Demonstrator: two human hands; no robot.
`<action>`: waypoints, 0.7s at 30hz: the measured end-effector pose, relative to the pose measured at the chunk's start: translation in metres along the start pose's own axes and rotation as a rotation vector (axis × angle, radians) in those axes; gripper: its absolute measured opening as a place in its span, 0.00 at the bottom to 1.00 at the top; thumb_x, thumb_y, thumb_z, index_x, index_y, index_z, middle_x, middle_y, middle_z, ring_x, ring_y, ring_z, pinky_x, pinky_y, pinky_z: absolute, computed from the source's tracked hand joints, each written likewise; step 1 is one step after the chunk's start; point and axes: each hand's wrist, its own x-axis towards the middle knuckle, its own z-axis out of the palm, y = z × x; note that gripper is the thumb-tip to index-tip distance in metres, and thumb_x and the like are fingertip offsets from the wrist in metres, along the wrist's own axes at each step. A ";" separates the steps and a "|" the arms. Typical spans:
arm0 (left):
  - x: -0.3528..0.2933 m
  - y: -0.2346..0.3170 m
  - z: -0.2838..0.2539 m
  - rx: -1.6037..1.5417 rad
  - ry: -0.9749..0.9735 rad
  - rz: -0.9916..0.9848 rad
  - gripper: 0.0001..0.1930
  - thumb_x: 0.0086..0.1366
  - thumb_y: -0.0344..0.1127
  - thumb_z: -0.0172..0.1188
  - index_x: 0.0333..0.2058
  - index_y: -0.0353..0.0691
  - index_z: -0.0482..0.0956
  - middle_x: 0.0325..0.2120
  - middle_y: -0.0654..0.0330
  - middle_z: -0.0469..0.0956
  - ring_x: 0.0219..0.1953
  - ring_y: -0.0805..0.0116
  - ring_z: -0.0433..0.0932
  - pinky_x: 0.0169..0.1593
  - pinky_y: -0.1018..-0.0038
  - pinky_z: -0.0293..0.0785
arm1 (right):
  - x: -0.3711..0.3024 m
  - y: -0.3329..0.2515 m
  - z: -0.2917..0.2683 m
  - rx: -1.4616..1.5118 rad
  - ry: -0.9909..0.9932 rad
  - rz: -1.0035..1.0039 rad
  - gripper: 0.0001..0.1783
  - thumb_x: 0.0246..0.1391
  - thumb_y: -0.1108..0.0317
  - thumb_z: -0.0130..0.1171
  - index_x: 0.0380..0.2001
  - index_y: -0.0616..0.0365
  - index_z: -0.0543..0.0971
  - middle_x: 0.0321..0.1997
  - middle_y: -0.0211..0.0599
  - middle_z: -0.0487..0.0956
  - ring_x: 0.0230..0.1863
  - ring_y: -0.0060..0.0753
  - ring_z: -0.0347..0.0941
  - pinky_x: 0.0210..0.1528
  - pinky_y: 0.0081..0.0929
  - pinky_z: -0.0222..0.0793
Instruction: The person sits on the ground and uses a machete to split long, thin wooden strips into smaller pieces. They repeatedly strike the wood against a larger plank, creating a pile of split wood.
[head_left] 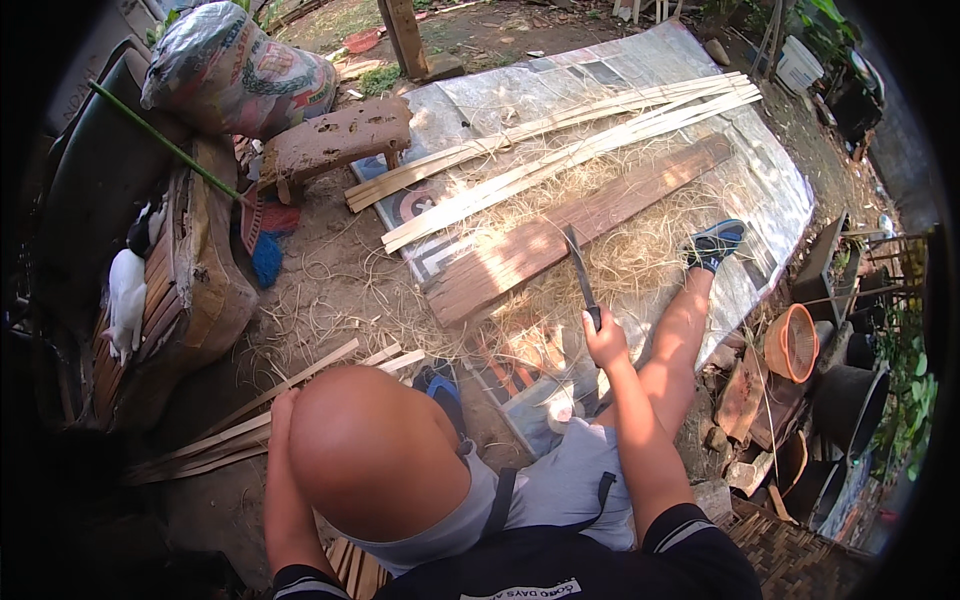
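Observation:
My right hand [605, 342] is closed round the dark handle of a long knife [580, 268]. The knife's blade points away from me, its tip over a brown wooden plank [600, 215] on the ground sheet. On the other side, my left hand [284, 402] is beside my raised left knee, next to a bundle of pale wooden strips [235, 438]. The knee hides its fingers, so whether it grips a strip does not show. Curly thin shavings [640, 240] lie around the plank.
Long pale strips [570, 150] rest beyond the plank on the grey sheet [780, 190]. To the left are a low wooden stool [335, 145], a stuffed sack [240, 70] and a white cat [125, 300] on a slatted seat. An orange basket [791, 343] and dark pots stand at right.

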 end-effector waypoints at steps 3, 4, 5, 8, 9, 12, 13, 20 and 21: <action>-0.012 -0.032 -0.012 0.221 0.117 -0.012 0.18 0.68 0.52 0.62 0.40 0.43 0.87 0.34 0.53 0.84 0.40 0.53 0.84 0.44 0.57 0.78 | -0.002 -0.006 -0.002 0.002 -0.013 0.013 0.31 0.66 0.41 0.52 0.62 0.49 0.72 0.38 0.60 0.84 0.44 0.66 0.81 0.46 0.53 0.76; -0.012 -0.027 -0.018 0.247 0.131 -0.028 0.18 0.68 0.52 0.62 0.40 0.43 0.87 0.34 0.53 0.84 0.40 0.53 0.84 0.44 0.57 0.78 | -0.002 -0.004 -0.003 -0.001 -0.011 0.008 0.30 0.66 0.41 0.53 0.62 0.49 0.71 0.38 0.59 0.84 0.43 0.66 0.81 0.46 0.53 0.76; -0.003 -0.018 -0.023 0.230 0.105 -0.061 0.17 0.67 0.51 0.63 0.40 0.43 0.87 0.36 0.52 0.84 0.41 0.52 0.84 0.44 0.57 0.79 | -0.001 -0.003 -0.004 -0.003 -0.009 0.003 0.30 0.66 0.42 0.53 0.62 0.49 0.71 0.38 0.59 0.84 0.43 0.66 0.81 0.46 0.53 0.76; 0.036 0.027 -0.059 0.096 -0.016 -0.184 0.14 0.66 0.47 0.64 0.39 0.43 0.86 0.38 0.51 0.85 0.43 0.51 0.84 0.44 0.56 0.79 | -0.004 -0.018 -0.009 0.035 -0.033 0.003 0.27 0.67 0.47 0.56 0.59 0.55 0.73 0.38 0.60 0.83 0.43 0.66 0.81 0.44 0.51 0.75; 0.056 0.037 -0.070 -0.011 -0.080 -0.232 0.13 0.66 0.47 0.64 0.38 0.43 0.85 0.37 0.51 0.85 0.43 0.50 0.84 0.44 0.55 0.79 | -0.004 -0.024 -0.008 0.058 -0.055 0.010 0.25 0.67 0.49 0.56 0.58 0.55 0.73 0.36 0.59 0.83 0.41 0.67 0.80 0.42 0.51 0.74; 0.118 0.122 -0.097 -0.049 0.127 0.006 0.12 0.66 0.46 0.63 0.37 0.44 0.84 0.35 0.52 0.85 0.40 0.49 0.84 0.43 0.55 0.79 | -0.002 -0.013 -0.003 0.048 -0.025 -0.002 0.23 0.67 0.47 0.55 0.56 0.49 0.73 0.33 0.58 0.83 0.39 0.68 0.80 0.40 0.55 0.73; 0.137 0.142 -0.102 -0.035 0.176 0.054 0.12 0.67 0.46 0.63 0.36 0.43 0.83 0.34 0.53 0.85 0.40 0.49 0.84 0.42 0.55 0.79 | -0.004 -0.019 -0.003 0.052 -0.035 -0.018 0.22 0.67 0.48 0.55 0.55 0.49 0.73 0.33 0.58 0.82 0.39 0.69 0.79 0.39 0.56 0.73; 0.263 0.284 -0.080 -0.054 0.187 0.366 0.12 0.67 0.45 0.62 0.39 0.43 0.82 0.38 0.53 0.82 0.44 0.50 0.83 0.45 0.56 0.80 | -0.004 -0.023 0.003 0.037 -0.019 0.012 0.23 0.67 0.49 0.56 0.58 0.49 0.72 0.33 0.58 0.83 0.39 0.68 0.80 0.39 0.55 0.73; 0.269 0.304 -0.069 -0.022 0.108 0.384 0.12 0.67 0.43 0.61 0.41 0.41 0.81 0.44 0.53 0.81 0.47 0.50 0.82 0.48 0.55 0.80 | -0.006 -0.024 0.000 0.030 -0.034 0.043 0.25 0.67 0.49 0.56 0.59 0.50 0.71 0.34 0.59 0.83 0.39 0.68 0.80 0.40 0.54 0.74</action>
